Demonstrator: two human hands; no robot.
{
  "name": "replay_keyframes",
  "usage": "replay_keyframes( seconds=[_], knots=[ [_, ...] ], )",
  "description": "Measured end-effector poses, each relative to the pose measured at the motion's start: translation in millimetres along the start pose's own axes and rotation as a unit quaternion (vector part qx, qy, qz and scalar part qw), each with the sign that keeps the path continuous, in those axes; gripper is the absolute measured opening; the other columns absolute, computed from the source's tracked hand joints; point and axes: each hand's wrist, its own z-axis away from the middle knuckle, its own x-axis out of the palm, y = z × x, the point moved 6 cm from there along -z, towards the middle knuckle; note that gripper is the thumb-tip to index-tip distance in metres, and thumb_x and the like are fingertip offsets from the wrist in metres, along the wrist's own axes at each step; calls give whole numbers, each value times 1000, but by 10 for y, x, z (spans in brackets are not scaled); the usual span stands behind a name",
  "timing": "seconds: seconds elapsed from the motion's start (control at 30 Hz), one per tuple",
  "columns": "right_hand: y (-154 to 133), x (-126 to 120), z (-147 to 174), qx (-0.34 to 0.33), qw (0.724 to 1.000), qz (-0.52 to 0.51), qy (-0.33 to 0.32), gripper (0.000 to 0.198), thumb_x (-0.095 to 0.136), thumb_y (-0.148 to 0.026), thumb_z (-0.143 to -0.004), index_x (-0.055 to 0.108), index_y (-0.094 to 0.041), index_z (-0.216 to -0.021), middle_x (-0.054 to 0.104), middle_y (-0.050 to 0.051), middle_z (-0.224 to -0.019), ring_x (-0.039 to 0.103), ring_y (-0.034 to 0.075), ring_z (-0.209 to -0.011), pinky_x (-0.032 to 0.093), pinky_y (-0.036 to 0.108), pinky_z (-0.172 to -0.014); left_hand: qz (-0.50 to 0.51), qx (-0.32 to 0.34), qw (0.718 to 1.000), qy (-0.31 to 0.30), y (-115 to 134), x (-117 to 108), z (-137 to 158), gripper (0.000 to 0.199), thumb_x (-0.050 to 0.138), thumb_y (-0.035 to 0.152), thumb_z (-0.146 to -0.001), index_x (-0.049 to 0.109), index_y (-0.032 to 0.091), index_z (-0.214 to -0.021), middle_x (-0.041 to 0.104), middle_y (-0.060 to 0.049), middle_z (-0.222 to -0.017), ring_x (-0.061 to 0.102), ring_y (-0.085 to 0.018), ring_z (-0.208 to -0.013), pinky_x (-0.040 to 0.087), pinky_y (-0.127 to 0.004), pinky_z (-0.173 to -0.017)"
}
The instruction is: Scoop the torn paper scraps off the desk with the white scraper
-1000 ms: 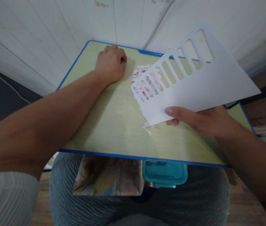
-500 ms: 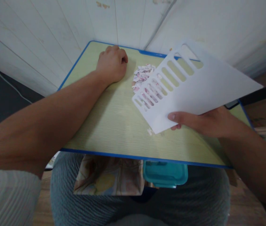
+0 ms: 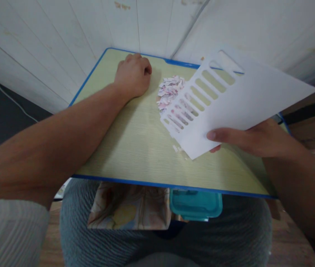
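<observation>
My right hand [image 3: 246, 139] grips a stiff white sheet with a row of long slots [image 3: 235, 107], thumb on top and fingers beneath. The sheet is tilted above the right half of the small folding table. Behind its slotted edge lies a heap of torn paper scraps [image 3: 171, 91], partly hidden and partly seen through the slots. A few tiny scraps [image 3: 176, 148] lie by the sheet's near corner. My left hand [image 3: 133, 74] rests on the table's far left as a loose fist, to the left of the heap and apart from it.
The light wood-grain table top [image 3: 135, 155] has a blue rim and stands against a white panelled wall [image 3: 71, 37] with a cable [image 3: 189, 29]. Below its front edge are a patterned cloth [image 3: 129, 207] and a teal lidded box [image 3: 196, 204]. Cardboard boxes [image 3: 313, 129] stand at right.
My right hand has shifted the slotted sheet slightly right and away from me, showing more of the scrap heap and the small scraps near its corner. My left hand has stayed put.
</observation>
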Motion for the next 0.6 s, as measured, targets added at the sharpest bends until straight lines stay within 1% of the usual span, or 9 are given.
replay_keyframes(
  seconds=[0.1, 0.23, 0.33, 0.4, 0.47, 0.6],
  knots=[
    [18, -36, -12, 10, 1000, 8, 23, 43, 96, -58, -98, 81, -28, -71, 82, 5, -71, 80, 29, -64, 70, 43, -64, -15, 6, 1000, 4, 0, 5, -5, 37, 61, 12, -109, 90, 31, -120, 79, -9, -139, 65, -35, -143, 56, -56, -123],
    [-7, 63, -5, 14, 1000, 13, -23, 39, 95, -54, -98, 82, -29, -72, 83, 4, -71, 81, 28, -65, 71, 41, -66, 2, 15, 1000, 3, -7, 11, -8, 39, 61, 14, -109, 91, 37, -119, 80, -7, -136, 65, -34, -140, 56, -55, -124],
    [-86, 148, 19, -16, 998, 17, -52, 32, 94, -44, -98, 81, -31, -72, 83, 1, -71, 81, 28, -68, 73, 43, -75, 2, 14, 1000, 10, -12, -3, -4, 37, 62, 14, -105, 91, 33, -118, 80, -9, -136, 66, -36, -139, 56, -57, -122],
    [-134, 185, 33, -38, 997, 21, -61, 30, 92, -38, -99, 81, -32, -72, 84, -1, -72, 82, 27, -71, 72, 43, -81, 8, 14, 1000, 7, -17, -5, -1, 37, 61, 18, -104, 91, 37, -116, 80, -9, -136, 65, -37, -139, 56, -58, -122],
    [-155, 212, 43, -47, 996, 24, -68, 29, 89, -36, -101, 83, -34, -73, 85, -2, -75, 82, 27, -73, 72, 42, -82, 17, 18, 1000, 0, -23, 0, -2, 37, 60, 25, -103, 90, 43, -114, 80, -7, -137, 63, -38, -139, 54, -59, -122],
    [-177, 243, 60, -62, 995, 54, -57, 30, 86, -37, -102, 83, -35, -72, 85, -2, -75, 82, 27, -75, 71, 44, -93, 39, 23, 999, -1, -40, 1, -6, 36, 59, 35, -99, 90, 46, -114, 80, -7, -137, 60, -39, -139, 50, -62, -125]
  ],
)
